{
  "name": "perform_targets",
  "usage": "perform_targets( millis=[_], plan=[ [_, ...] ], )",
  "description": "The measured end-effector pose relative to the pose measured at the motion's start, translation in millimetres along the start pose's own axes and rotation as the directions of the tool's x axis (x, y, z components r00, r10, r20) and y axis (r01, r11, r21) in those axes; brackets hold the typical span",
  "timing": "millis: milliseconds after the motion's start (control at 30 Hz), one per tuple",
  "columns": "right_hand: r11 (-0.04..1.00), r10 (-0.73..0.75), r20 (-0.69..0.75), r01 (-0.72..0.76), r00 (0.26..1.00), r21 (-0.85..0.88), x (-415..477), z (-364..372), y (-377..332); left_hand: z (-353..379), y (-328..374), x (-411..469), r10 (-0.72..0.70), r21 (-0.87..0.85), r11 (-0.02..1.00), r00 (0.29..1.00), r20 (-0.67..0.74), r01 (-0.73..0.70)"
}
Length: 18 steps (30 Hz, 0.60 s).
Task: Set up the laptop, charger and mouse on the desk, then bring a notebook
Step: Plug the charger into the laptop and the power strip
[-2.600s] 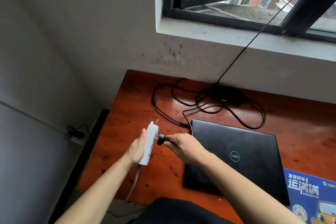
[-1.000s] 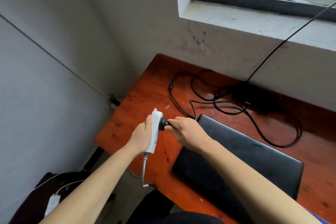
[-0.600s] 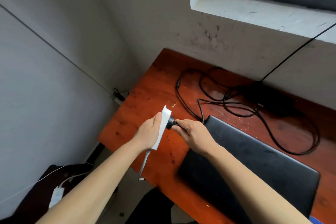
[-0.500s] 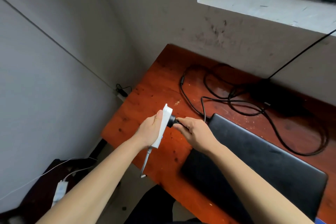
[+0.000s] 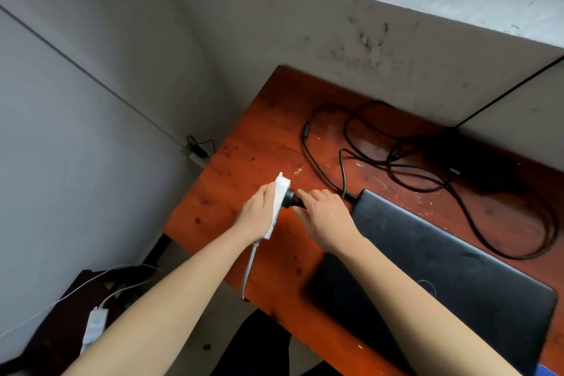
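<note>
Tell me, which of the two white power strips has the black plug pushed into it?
The white power strip gripped upright in the left hand above the desk; the black plug sits in its face. The other strip lies on the floor.

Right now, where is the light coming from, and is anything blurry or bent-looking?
Head view: daylight enters at the window sill upper right and puts a pale sheen on the desk near the cable; the wide lens bows the wall lines; both hands stay sharp, while the laptop lies dark.
</note>
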State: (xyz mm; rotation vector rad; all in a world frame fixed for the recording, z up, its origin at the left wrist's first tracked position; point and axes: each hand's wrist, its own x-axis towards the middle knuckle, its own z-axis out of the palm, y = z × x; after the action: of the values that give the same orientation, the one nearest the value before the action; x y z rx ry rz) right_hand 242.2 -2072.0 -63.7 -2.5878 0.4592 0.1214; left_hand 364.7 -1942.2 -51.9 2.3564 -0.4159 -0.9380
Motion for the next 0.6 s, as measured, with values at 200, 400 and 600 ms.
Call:
perform_targets(
  millis=[200, 400, 600],
  plan=[
    [0.987, 0.138, -0.051, -0.142, 0.989, -0.081, -34.7, 38.8, 20.5, 4.4, -19.3, 43.4, -0.093, 0.042, 0.995, 0.995, -0.046, 0.095],
    [0.958, 0.187, 0.077, -0.165, 0.979, -0.233, -56.2, 70.9, 41.0, 14.5, -30.9, 55.4, -0.023, 0.101, 0.994, 0.995, -0.095, 0.033],
    [0.952, 0.183, 0.019, -0.172, 0.983, -0.254, -53.3, 77.7, 39.2, 30.1, -34.9, 52.7, 0.059, 0.205, 0.979, 0.980, -0.192, -0.019]
  ],
)
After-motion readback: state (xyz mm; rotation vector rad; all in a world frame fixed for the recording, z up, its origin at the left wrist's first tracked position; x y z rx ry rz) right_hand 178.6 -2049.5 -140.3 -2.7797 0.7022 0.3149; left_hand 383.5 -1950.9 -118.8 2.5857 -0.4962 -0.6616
